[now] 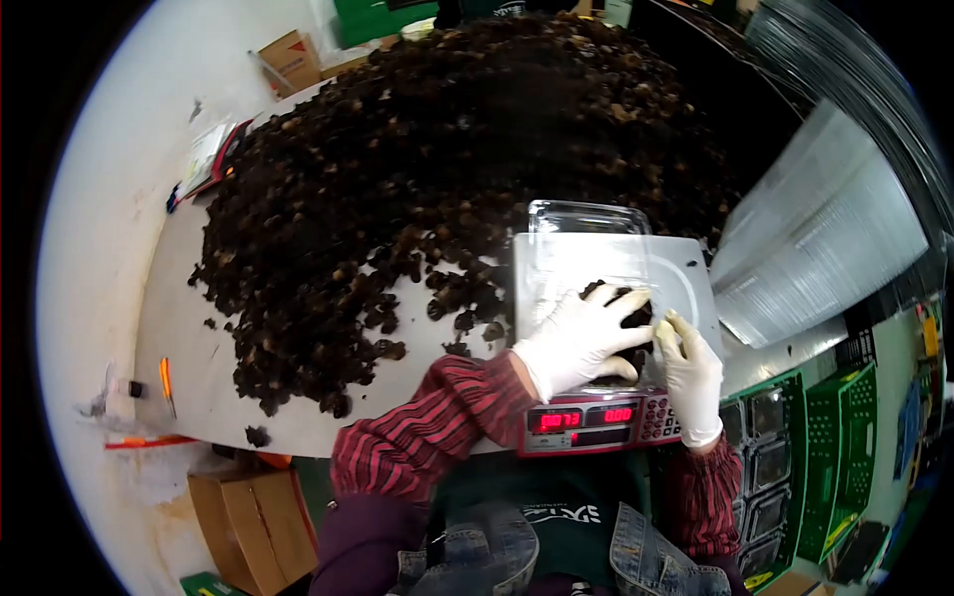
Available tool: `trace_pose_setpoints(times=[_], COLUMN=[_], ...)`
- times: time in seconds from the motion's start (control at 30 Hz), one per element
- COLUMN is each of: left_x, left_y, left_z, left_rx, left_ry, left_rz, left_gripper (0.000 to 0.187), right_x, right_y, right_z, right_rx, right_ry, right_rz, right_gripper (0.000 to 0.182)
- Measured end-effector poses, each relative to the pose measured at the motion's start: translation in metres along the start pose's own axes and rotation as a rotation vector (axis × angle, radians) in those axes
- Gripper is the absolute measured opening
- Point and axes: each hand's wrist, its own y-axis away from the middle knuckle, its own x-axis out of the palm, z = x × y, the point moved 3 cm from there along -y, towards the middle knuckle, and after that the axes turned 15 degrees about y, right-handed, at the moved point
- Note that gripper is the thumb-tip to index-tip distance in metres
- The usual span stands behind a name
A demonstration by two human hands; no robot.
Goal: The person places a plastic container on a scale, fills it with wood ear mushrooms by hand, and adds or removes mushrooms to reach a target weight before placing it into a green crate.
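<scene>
On a scale (686,288) with a red front panel sits a clear plastic box (586,266), its lid part (588,217) tipped away at the far side. Dark, curled pieces that look like wood ear mushrooms (638,316) lie in the box. My left hand (576,343), in a white glove, rests over them with its fingers spread. At the box's right edge, my right hand (693,382), also gloved, has its fingers drawn together on the rim. Red digits glow on the scale's display (583,417).
A large heap of the same dark pieces (447,149) covers much of the table (199,348). Stacked clear plastic trays (820,233) stand at the right. Green crates (835,447) hold boxes at lower right. An orange-handled knife (166,382) lies at the left, above a cardboard box (253,526).
</scene>
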Motion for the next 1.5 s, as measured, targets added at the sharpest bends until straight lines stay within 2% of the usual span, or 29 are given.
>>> trace_pose_setpoints(times=[0.03, 0.07, 0.17, 0.23, 0.3, 0.33, 0.37, 0.43, 0.5, 0.53, 0.57, 0.67, 0.7, 0.77, 0.83, 0.9, 1.0, 1.03, 1.1, 1.23, 1.33, 1.43, 1.5], left_x=[-0.006, -0.011, -0.037, -0.061, -0.070, -0.066, -0.058, -0.045, -0.028, -0.015, -0.011, -0.018, -0.026, -0.041, -0.055, -0.074, -0.086, -0.084, -0.070, -0.013, -0.025, -0.047, -0.059], left_y=[0.001, 0.002, 0.010, 0.029, 0.056, 0.074, 0.092, 0.114, 0.117, 0.124, 0.124, 0.144, 0.151, 0.166, 0.172, 0.144, 0.074, 0.056, 0.026, 0.000, -0.001, 0.011, 0.025], left_z=[-0.004, -0.009, -0.014, 0.012, 0.066, 0.103, 0.140, 0.163, 0.146, 0.152, 0.143, 0.163, 0.167, 0.187, 0.203, 0.170, 0.068, 0.036, 0.001, -0.011, -0.016, -0.012, -0.001], left_rx=[0.003, -0.016, 0.044, 0.025, -0.155, -0.344, -0.441, -0.572, -0.557, -0.442, -0.377, -0.375, -0.406, -0.485, -0.478, -0.384, -0.218, -0.185, 0.005, 0.000, -0.054, -0.093, -0.125], left_ry=[0.048, -0.010, -0.027, -0.012, 0.000, 0.076, -0.063, -0.076, -0.186, -0.309, -0.338, -0.320, -0.308, -0.216, -0.059, 0.011, 0.214, 0.296, 0.015, -0.057, 0.050, 0.217, 0.343], left_rz=[-0.028, -0.023, -0.150, -0.422, -0.601, -0.598, -0.539, -0.365, -0.141, -0.019, -0.061, -0.177, -0.326, -0.489, -0.677, -0.728, -0.688, -0.617, -0.397, -0.031, -0.038, -0.176, -0.377], left_gripper=[0.061, 0.063, 0.060, 0.042, 0.026, 0.031, 0.033, 0.050, 0.058, 0.059, 0.048, 0.023, 0.019, 0.019, 0.017, 0.019, 0.019, 0.020, 0.022, 0.050, 0.067, 0.060, 0.047], right_x=[0.000, 0.002, 0.004, 0.003, -0.001, -0.003, -0.004, -0.002, -0.002, -0.003, -0.003, -0.004, -0.005, -0.005, -0.005, -0.006, -0.006, -0.008, -0.009, -0.004, -0.009, -0.013, -0.017], right_y=[0.001, 0.002, 0.001, 0.002, 0.003, 0.004, 0.006, 0.008, 0.008, 0.007, 0.007, 0.008, 0.009, 0.010, 0.012, 0.011, 0.009, 0.008, 0.006, 0.007, 0.009, 0.011, 0.011], right_z=[-0.002, -0.008, -0.008, -0.008, -0.008, -0.009, -0.010, -0.014, -0.014, -0.012, -0.011, -0.012, -0.013, -0.017, -0.020, -0.018, -0.014, -0.011, -0.005, -0.008, -0.008, -0.011, -0.010], right_rx=[0.030, -0.050, -0.026, 0.007, 0.050, 0.111, 0.170, 0.164, 0.160, 0.166, 0.172, 0.156, 0.165, 0.130, 0.136, 0.172, 0.205, 0.214, 0.192, 0.068, 0.068, 0.115, 0.118], right_ry=[-0.015, 0.011, -0.039, -0.062, -0.077, -0.077, -0.077, -0.088, -0.099, -0.113, -0.125, -0.112, -0.112, -0.068, -0.072, -0.090, -0.124, -0.121, -0.156, -0.081, -0.065, -0.066, -0.075], right_rz=[0.033, -0.019, -0.027, -0.029, -0.036, 0.004, 0.045, 0.028, 0.015, 0.026, 0.036, 0.007, 0.000, -0.040, -0.040, -0.029, 0.033, 0.029, 0.039, -0.050, -0.049, -0.030, -0.042], right_gripper=[0.027, 0.026, 0.024, 0.024, 0.024, 0.025, 0.026, 0.026, 0.026, 0.026, 0.026, 0.025, 0.024, 0.024, 0.025, 0.025, 0.027, 0.027, 0.029, 0.027, 0.027, 0.027, 0.027])
